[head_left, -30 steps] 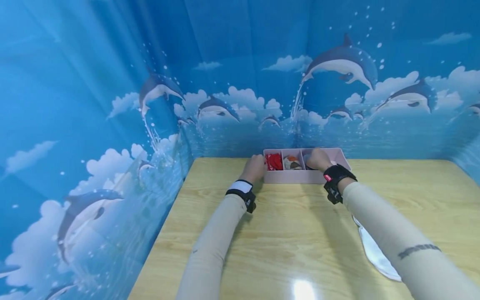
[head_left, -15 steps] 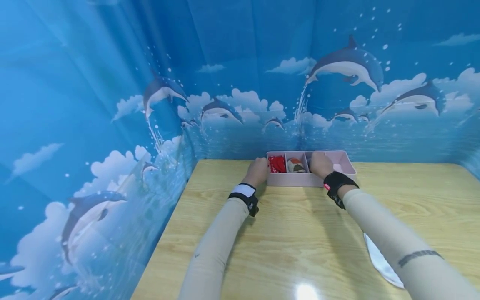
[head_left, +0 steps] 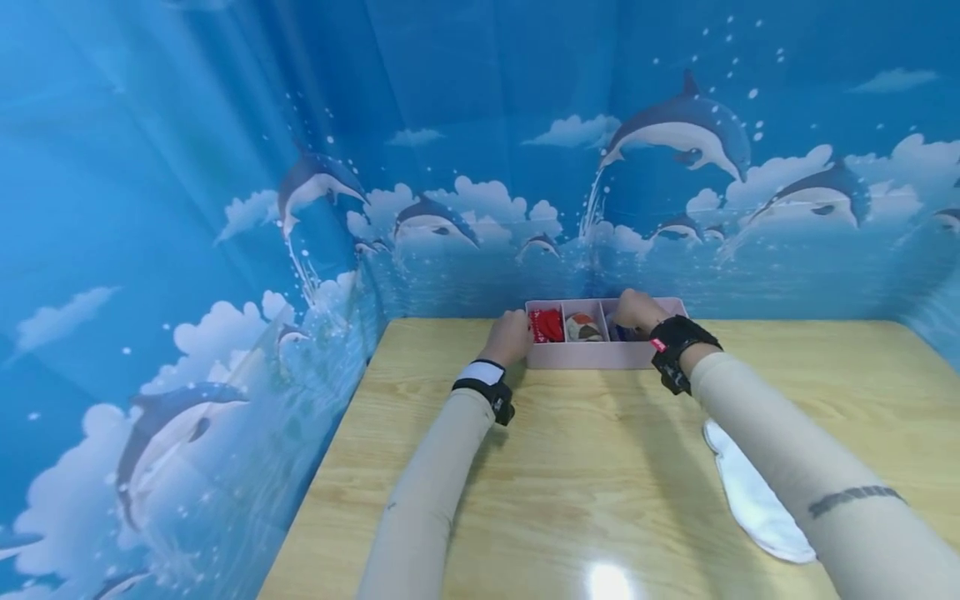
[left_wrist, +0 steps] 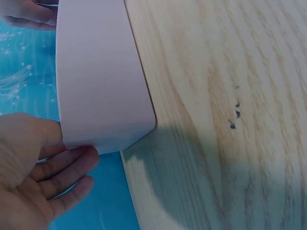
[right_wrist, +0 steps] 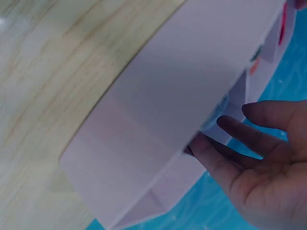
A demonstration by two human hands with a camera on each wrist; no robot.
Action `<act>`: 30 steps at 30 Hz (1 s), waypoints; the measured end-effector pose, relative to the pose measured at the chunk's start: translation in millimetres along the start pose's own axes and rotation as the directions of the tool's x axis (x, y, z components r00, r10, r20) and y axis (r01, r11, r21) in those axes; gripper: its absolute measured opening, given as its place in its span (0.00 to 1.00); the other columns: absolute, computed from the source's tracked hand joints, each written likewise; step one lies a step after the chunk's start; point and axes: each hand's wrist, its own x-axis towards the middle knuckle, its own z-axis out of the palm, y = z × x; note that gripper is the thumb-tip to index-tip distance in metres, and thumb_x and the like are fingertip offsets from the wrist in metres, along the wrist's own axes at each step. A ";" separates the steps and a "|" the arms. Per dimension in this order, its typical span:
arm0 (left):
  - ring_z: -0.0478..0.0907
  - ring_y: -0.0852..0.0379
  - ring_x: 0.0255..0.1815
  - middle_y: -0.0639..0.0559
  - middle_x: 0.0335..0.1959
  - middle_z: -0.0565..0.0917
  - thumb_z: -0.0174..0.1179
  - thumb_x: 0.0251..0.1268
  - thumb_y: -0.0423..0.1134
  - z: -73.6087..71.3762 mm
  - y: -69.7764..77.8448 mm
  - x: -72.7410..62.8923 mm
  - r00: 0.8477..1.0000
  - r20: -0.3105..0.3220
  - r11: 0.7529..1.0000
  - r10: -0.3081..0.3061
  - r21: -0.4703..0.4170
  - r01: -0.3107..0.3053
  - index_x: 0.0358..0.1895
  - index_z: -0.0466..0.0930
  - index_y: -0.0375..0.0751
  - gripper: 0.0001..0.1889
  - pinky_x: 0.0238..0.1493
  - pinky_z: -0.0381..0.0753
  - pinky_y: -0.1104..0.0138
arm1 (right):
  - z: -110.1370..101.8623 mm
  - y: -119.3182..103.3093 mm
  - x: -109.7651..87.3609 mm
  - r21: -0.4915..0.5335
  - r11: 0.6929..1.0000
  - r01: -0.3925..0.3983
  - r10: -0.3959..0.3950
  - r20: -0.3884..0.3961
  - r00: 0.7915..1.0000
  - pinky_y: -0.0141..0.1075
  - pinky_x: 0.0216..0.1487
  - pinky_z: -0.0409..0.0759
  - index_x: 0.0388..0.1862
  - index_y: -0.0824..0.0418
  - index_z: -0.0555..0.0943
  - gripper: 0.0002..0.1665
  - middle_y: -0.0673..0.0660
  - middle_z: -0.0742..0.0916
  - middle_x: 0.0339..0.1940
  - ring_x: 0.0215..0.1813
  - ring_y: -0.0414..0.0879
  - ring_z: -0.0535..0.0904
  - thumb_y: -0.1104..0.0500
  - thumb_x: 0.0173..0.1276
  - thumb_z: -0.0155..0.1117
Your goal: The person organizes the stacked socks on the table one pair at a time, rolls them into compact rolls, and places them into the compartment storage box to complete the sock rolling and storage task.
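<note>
A long pale pink divided box stands at the table's back edge. My left hand pinches its left end, fingertips on the end wall in the left wrist view. A red patterned cloth bundle fills the leftmost compartment, with a beige, brown and orange bundle beside it. My right hand is over the third compartment, where a dark blue bundle shows. In the right wrist view, thumb and fingers are spread apart, the lower fingertips dipping past the box rim beside a bluish piece.
A white sock-like cloth lies on the wooden table, partly under my right forearm. Behind the box hangs a blue dolphin-print curtain, which also runs along the left side.
My right hand has lifted slightly from the third compartment, and more of the dark blue bundle shows. The left hand stays on the box's end; the head view shifts a little.
</note>
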 end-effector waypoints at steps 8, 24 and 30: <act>0.80 0.56 0.28 0.45 0.29 0.87 0.58 0.74 0.33 -6.0 0.2 -1.0 1.000 0.016 0.998 -0.010 -0.055 0.011 0.34 0.85 0.35 0.09 0.29 0.73 0.68 | -24.1 -2.9 -18.0 -0.021 1.000 -0.006 0.007 0.049 0.999 0.33 0.25 0.66 0.16 0.57 0.69 0.20 0.48 0.65 0.15 0.18 0.40 0.61 0.66 0.72 0.51; 0.86 0.52 0.42 0.46 0.47 0.89 0.62 0.70 0.37 -0.7 77.9 -62.5 0.868 -0.111 0.852 0.484 0.285 -0.439 0.56 0.86 0.41 0.15 0.42 0.85 0.62 | -31.0 22.6 -150.1 -0.257 0.915 0.312 -0.320 0.011 0.947 0.53 0.47 0.85 0.56 0.71 0.82 0.19 0.69 0.88 0.50 0.49 0.61 0.85 0.60 0.71 0.63; 0.85 0.59 0.48 0.54 0.47 0.89 0.59 0.73 0.41 14.2 121.9 -105.5 0.799 0.051 0.765 0.599 0.262 -0.589 0.57 0.86 0.47 0.14 0.52 0.81 0.67 | 9.2 64.2 -210.7 -0.293 0.880 0.375 -0.378 0.047 0.925 0.48 0.42 0.85 0.47 0.64 0.86 0.14 0.59 0.90 0.42 0.43 0.54 0.86 0.58 0.65 0.70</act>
